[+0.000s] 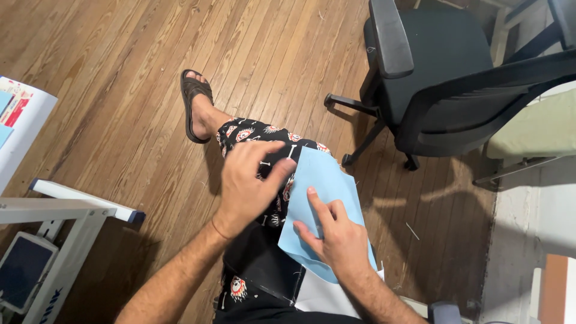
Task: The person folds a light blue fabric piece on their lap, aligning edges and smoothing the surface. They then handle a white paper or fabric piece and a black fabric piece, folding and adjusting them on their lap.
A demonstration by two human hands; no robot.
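I see one light-blue paper sheet (324, 198) on my lap: left hand (249, 183) pinches its edge, right hand (336, 237) presses flat, grip released.

Both forearms are bare to the elbow, with no sleeves in view. A thin dark cord bracelet (219, 230) circles the left wrist. The hands carry no rings or gloves. The legs are covered by black patterned trousers (258, 135) printed with small red-and-white motifs. A dark brown strapped sandal (193, 102) is worn on the one visible foot.
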